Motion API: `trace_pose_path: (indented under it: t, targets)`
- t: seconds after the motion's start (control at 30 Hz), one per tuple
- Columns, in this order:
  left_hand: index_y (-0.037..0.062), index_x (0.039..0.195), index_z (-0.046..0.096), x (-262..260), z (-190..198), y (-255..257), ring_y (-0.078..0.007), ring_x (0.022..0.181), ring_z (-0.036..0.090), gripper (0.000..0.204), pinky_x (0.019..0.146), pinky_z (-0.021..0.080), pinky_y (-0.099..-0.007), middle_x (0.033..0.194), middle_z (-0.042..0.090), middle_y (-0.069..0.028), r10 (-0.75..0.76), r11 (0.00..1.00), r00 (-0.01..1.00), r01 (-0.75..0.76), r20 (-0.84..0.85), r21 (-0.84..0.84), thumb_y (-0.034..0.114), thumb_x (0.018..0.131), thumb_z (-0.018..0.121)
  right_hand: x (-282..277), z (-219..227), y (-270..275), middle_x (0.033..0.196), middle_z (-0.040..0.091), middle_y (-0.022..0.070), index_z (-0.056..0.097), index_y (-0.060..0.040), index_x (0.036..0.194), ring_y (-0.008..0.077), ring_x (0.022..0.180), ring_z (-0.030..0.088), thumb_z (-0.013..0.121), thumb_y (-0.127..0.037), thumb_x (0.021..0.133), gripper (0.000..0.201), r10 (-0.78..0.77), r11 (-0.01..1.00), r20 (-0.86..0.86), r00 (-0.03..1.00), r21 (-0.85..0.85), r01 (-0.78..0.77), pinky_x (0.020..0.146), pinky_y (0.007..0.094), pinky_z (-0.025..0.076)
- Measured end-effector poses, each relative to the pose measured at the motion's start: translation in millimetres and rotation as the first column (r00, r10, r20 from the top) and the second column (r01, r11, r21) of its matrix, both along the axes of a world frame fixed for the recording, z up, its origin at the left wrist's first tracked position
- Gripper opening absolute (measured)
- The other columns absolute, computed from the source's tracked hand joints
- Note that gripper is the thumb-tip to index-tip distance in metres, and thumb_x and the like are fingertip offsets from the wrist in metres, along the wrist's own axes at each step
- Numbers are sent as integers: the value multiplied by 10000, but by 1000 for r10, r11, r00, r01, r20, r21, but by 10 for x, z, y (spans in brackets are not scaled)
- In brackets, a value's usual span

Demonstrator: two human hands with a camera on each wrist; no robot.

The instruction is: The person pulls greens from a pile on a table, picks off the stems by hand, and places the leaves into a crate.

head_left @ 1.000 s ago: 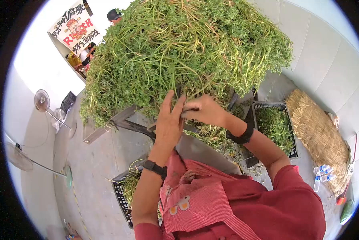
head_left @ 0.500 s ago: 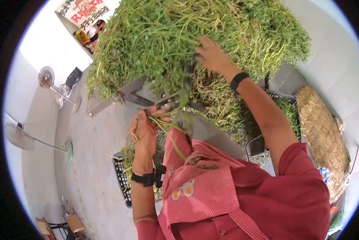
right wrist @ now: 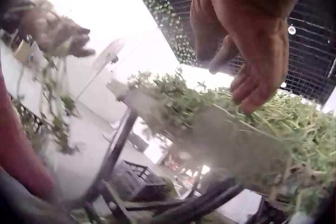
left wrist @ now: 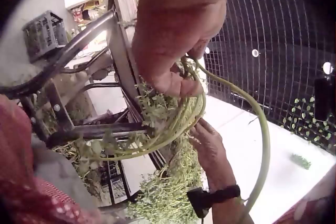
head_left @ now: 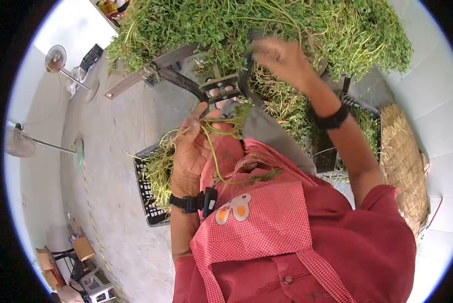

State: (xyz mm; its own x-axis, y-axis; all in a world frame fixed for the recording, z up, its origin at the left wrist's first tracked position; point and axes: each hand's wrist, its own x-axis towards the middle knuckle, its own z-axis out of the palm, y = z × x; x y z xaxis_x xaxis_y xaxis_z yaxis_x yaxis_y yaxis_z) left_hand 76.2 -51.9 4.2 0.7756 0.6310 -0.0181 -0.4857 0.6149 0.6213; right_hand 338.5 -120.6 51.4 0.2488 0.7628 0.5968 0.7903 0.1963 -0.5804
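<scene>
Since the earlier frame, the left hand (head_left: 193, 151) has dropped toward the apron, carrying its bundle of stems (head_left: 221, 126) down with it. Its fingers curl round the stems, whose long axis runs across the palm. Farther out, the right hand (head_left: 282, 60) reaches into the heap of greens (head_left: 307, 25) on the surface, fingers spread, holding nothing visible; it is the nearer hand to the heap.

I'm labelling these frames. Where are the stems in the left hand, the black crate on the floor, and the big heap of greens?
stems (head_left: 221, 123): head view, the bent green bunch.
black crate (head_left: 144, 189): head view, its near wall.
heap of greens (head_left: 337, 25): head view, leafy top.
</scene>
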Motion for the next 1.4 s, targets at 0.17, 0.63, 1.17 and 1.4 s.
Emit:
trace_pose_path:
  t: [0.17,0.63,1.17,1.4]
  targets:
    - [-10,1309,351,68,-71,43,-229,784,641,513,728,548,-332,1094,573,-256,-130,991,991,128,40,35,59,852,574,-631,-367,-37,906,658,78,623,15,1052,120,806,611,580,-189,866,280,191,858,-719,669,-208,-469,716,236,493]
    - [12,1240,375,171,-57,-161,-240,740,650,401,680,573,-358,994,586,-145,-298,954,940,298,-166,-26,48,877,541,-836,-569,-290,790,625,34,645,31,967,90,669,559,633,-163,841,232,57,917,-920,387,-105,-385,608,225,452]
    - [-27,1077,581,223,-75,-202,-97,747,568,246,682,460,-248,852,643,-85,404,306,803,332,-438,892,86,858,578,-736,-417,-302,513,515,16,613,49,770,67,386,444,704,-221,776,285,-12,950,-892,452,-151,-274,350,213,314]
    - [8,959,608,256,-106,-328,-302,683,586,196,642,470,-357,763,600,-165,574,61,790,225,-218,973,58,770,618,-850,-569,-315,510,533,11,633,16,797,61,387,475,686,-216,793,237,-40,935,-904,425,-184,-303,339,198,324]
